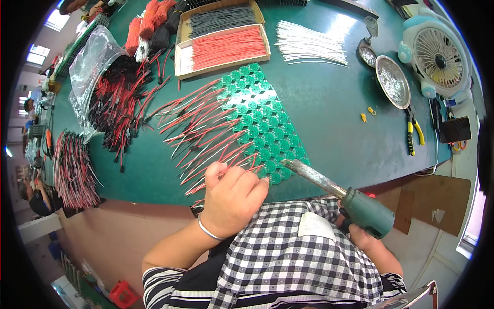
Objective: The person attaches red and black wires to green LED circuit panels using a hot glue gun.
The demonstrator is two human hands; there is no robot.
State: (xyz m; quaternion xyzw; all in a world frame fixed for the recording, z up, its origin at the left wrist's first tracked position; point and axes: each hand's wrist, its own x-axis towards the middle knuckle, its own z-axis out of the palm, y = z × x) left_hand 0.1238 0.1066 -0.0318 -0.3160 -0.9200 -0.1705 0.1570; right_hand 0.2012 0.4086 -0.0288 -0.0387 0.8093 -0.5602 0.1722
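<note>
My left hand (pixel 232 198) is closed at the lower left edge of a panel of round green circuit boards (pixel 267 123), its fingertips pinched on a thin wire (pixel 253 168). Several red, white and black wires (pixel 198 139) fan out leftward from the panel. In my right hand (pixel 361 238), partly hidden behind the tool, is a soldering iron (pixel 368 212) with a green body and a long metal barrel. Its tip rests over the panel's lower right corner, a little to the right of my left fingertips. Whether the tip touches the board, I cannot tell.
Beyond the panel sit boxes of red wires (pixel 229 47) and black wires (pixel 221 21), with loose white wires (pixel 311 44) beside them. Wire bundles (pixel 74 170) lie left. Rightward are a metal dish (pixel 393 82), pliers (pixel 410 135) and a fan (pixel 437 59).
</note>
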